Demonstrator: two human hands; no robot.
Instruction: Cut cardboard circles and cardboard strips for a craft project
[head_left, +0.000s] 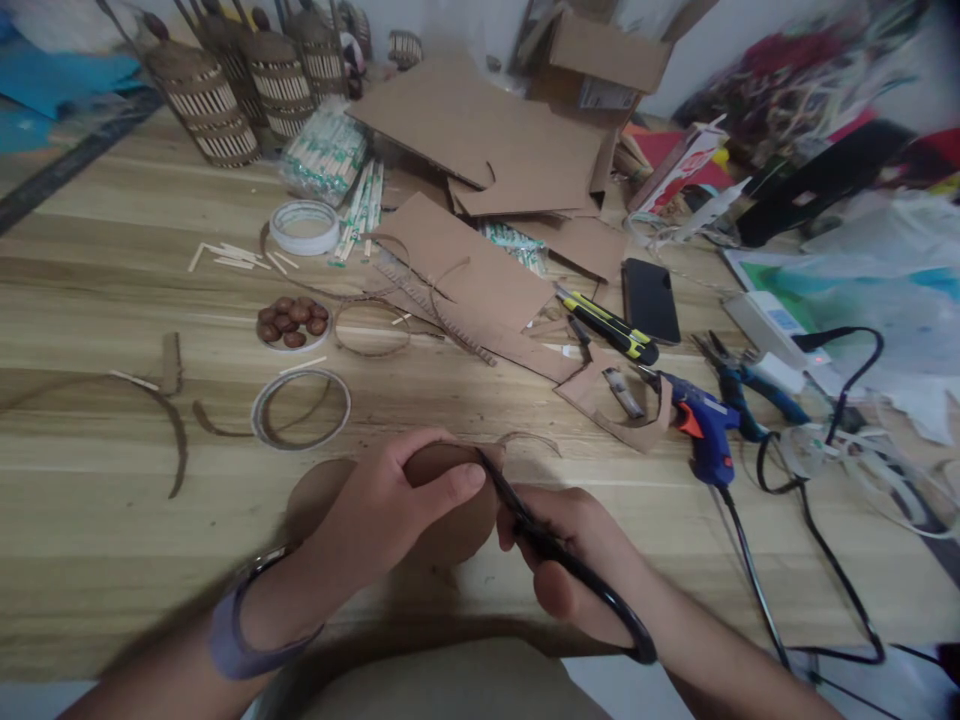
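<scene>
My left hand (386, 510) grips a round brown cardboard piece (450, 500) from the left, thumb on top, just above the wooden table (112, 520). My right hand (577, 560) is closed round the black handles of a pair of scissors (540, 535). The blades reach up to the cardboard's upper right edge. A thin curled cardboard strip (529, 438) hangs off right beside the blades.
A blue glue gun (701, 425) with its cable, blue pliers (750, 385), a yellow-black utility knife (611, 328) and a black phone (649, 298) lie to the right. Cardboard sheets (480, 130), tape rolls (304, 227), a dish of brown nuts (292, 322) and woven baskets (206, 105) lie farther back.
</scene>
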